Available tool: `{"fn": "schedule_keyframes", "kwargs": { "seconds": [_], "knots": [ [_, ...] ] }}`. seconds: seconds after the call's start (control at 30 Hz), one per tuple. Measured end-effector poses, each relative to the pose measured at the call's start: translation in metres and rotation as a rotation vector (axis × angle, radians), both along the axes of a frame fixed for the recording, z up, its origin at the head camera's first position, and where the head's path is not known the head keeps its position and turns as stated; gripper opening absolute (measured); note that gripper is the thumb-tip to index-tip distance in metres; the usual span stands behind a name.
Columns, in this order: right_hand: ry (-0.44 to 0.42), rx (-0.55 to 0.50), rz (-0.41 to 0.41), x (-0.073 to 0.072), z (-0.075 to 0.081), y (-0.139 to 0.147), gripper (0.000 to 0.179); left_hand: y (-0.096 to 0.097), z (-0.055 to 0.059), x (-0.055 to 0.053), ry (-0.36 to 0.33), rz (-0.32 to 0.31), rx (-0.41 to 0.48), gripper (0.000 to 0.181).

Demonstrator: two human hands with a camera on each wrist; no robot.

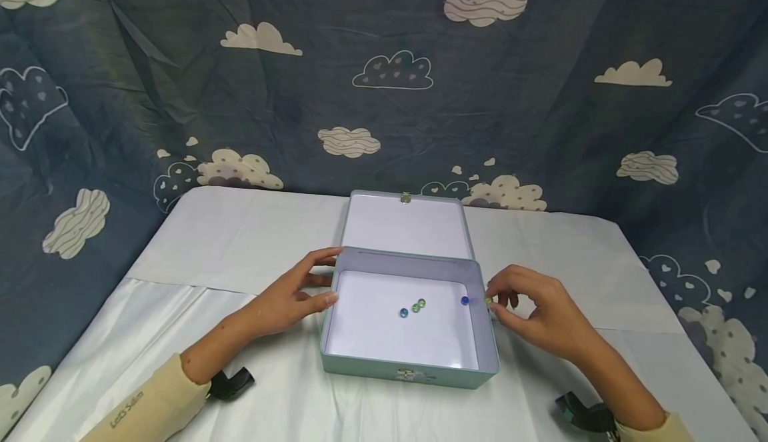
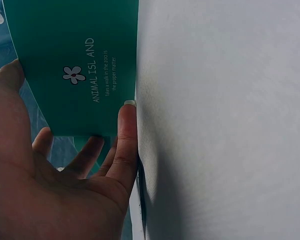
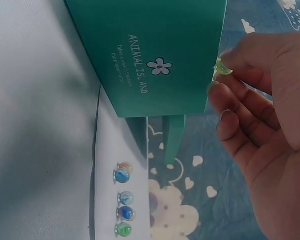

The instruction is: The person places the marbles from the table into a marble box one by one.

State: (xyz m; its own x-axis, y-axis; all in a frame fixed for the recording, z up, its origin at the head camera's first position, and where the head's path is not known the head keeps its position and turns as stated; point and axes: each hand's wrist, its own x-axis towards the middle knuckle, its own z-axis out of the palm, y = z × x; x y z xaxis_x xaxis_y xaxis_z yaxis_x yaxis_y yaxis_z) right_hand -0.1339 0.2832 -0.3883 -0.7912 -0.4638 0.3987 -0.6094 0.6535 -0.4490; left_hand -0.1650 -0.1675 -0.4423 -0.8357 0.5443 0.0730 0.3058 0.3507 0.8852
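Observation:
A green tin box (image 1: 366, 335) stands with its lid (image 1: 408, 225) folded back. On its pale floor are a blue-teal marble (image 1: 404, 313), two green marbles (image 1: 416, 308) and a dark blue marble (image 1: 465, 301) near the right wall. My right hand (image 1: 543, 305) pinches a yellow-green marble (image 3: 222, 67) between thumb and forefinger, just at the box's right rim. On the other side, my left hand (image 1: 288, 299) touches the box's left wall with thumb and fingers extended. The left wrist view shows its little finger (image 2: 124, 145) along the bottom edge of the printed green side.
Several more marbles (image 3: 125, 213), blue, green and orange, lie on the white cloth beyond the box's right side in the right wrist view. White cloth (image 1: 270, 389) covers the table. A dark cloud-patterned curtain (image 1: 384, 15) hangs behind and at both sides.

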Motion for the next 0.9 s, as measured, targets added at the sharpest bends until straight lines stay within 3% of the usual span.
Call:
{"fn": "schedule_keyframes", "kwargs": {
  "seconds": [0.9],
  "knots": [
    [0.005, 0.012, -0.004, -0.0053, -0.0056, 0.0045, 0.042, -0.0002, 0.0009, 0.0000, -0.001, 0.002, 0.010, 0.074]
  ]
}}
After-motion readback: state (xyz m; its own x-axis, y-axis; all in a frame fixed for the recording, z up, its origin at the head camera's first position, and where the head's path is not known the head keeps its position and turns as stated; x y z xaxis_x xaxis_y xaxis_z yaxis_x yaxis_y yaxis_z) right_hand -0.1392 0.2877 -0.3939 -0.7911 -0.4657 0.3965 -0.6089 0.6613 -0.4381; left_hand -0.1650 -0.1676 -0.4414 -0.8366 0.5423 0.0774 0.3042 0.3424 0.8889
